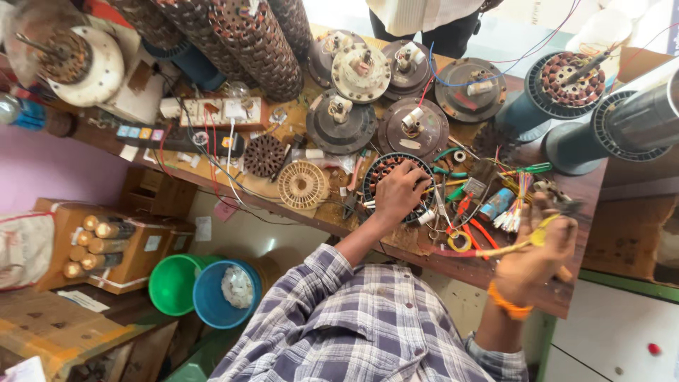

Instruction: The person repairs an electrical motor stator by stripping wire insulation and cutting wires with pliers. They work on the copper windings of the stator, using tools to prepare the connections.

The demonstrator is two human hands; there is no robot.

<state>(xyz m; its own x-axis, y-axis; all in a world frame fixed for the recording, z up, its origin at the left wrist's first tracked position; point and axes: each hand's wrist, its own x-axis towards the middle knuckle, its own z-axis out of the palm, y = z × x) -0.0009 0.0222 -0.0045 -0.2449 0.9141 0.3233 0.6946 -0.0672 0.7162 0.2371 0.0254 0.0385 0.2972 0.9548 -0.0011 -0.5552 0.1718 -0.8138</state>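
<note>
My left hand rests fingers-down on a round fan stator with dark windings and coloured leads, lying near the front edge of the wooden bench. To the right, my right hand, with an orange band on the wrist, is closed around a thin yellow sleeved wire. This wire runs left to a red sleeve on the bench. The right hand is blurred. Loose sleeves, a yellow tape ring and a bunch of coloured wire ends lie between the hands.
Several round motor covers sit behind the stator, with a cream ribbed disc and a dark lamination to its left. Tall lamination stacks and blue spools stand behind. Green and blue buckets are below. Another person stands opposite.
</note>
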